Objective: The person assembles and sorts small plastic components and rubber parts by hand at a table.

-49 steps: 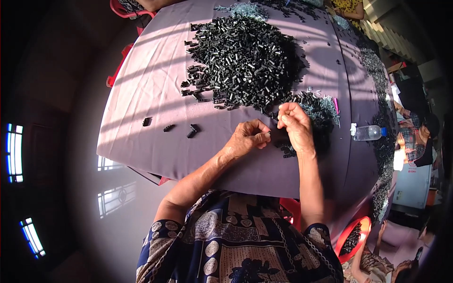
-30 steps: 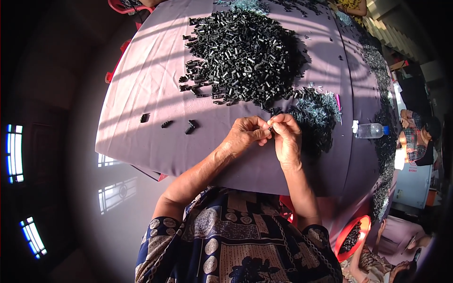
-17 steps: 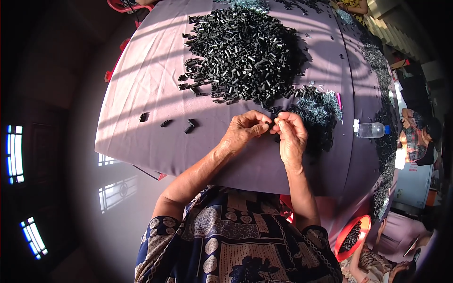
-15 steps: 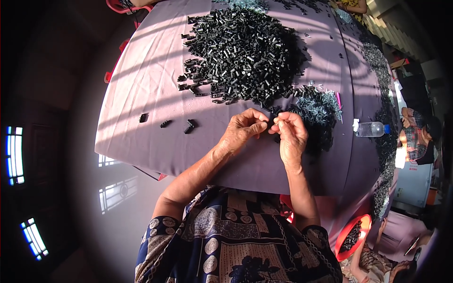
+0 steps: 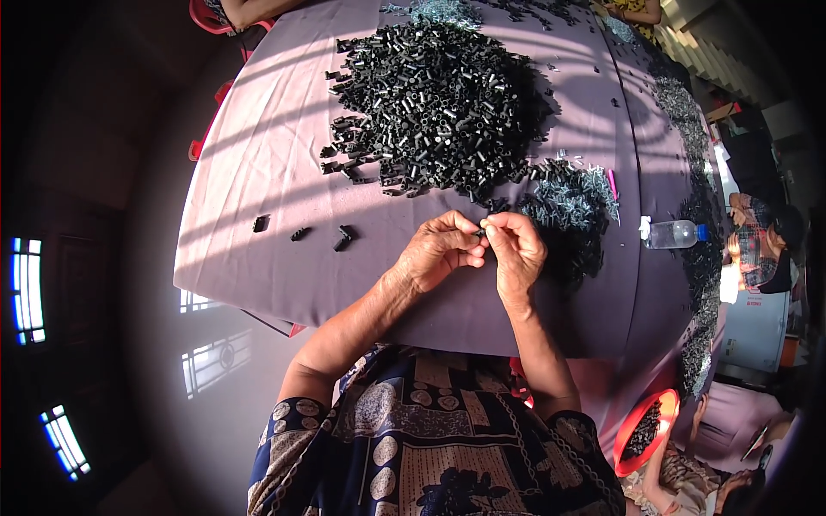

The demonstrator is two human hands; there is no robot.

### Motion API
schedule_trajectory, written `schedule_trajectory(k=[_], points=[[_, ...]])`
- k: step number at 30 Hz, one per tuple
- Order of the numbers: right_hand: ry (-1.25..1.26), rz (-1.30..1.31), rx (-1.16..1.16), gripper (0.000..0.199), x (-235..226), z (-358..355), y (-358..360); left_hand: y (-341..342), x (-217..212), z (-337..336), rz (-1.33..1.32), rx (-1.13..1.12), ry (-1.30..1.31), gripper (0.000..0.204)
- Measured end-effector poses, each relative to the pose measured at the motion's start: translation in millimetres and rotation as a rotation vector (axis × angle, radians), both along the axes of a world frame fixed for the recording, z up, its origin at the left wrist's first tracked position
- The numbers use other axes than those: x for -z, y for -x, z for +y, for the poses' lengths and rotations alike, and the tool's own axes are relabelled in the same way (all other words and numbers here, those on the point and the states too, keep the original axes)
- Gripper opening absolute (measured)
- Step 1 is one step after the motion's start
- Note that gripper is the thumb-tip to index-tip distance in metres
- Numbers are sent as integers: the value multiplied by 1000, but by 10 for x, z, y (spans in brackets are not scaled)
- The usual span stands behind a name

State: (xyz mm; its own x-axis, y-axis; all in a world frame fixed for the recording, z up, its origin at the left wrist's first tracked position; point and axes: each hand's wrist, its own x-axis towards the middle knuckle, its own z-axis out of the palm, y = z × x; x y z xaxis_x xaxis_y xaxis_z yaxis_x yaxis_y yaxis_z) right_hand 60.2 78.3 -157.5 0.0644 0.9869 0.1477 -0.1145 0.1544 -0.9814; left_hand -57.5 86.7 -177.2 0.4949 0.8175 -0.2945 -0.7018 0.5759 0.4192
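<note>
Over the near part of the cloth-covered table, my two hands meet at the fingertips. My left hand (image 5: pixel 439 251) pinches a small black plastic piece (image 5: pixel 479 232), mostly hidden by the fingers. Against it from the right comes my right hand (image 5: pixel 518 258), thumb and forefinger pinched together; whatever sits between them is too small to make out. Just beyond my right hand lies a heap of small blue-grey plastic pieces (image 5: pixel 572 196) with dark parts around it. Further off rises a big pile of short black tubular pieces (image 5: pixel 439 112).
Several black pieces (image 5: pixel 344 237) lie apart on the left of the pink tablecloth (image 5: pixel 249 185). On the right are a clear bottle with a blue cap (image 5: pixel 675 234) and a pink stick (image 5: pixel 613 184). Another person holds a red basin (image 5: pixel 632 421) at lower right; others sit around the table.
My hands have come together, the right moving slightly left until its fingertips touch the black piece at my left hand. At the upper left, another person's arm has come further into view.
</note>
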Motion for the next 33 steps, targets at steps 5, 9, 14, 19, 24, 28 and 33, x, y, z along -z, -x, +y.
schedule_trajectory(k=[5,9,14,19,24,28,33], points=[[-116,-236,62,7,-28,-18,14,22,-46,-8,2,17,7,6],[-362,-639,136,7,-10,-60,-3,59,-20,-53,103,58,-43,6],[-698,-857,101,16,-51,-61,-21,96,-51,-90,146,66,-101,7],[-680,-847,37,16,-77,-34,-15,123,-19,-94,148,86,-119,6],[-918,-1046,-30,19,-174,-80,9,130,-45,-122,227,142,-160,9],[-411,-663,92,12,-186,-93,-4,140,-155,-121,335,131,-236,10],[-270,-964,0,3,-226,241,-9,111,-213,-122,432,39,-308,10]])
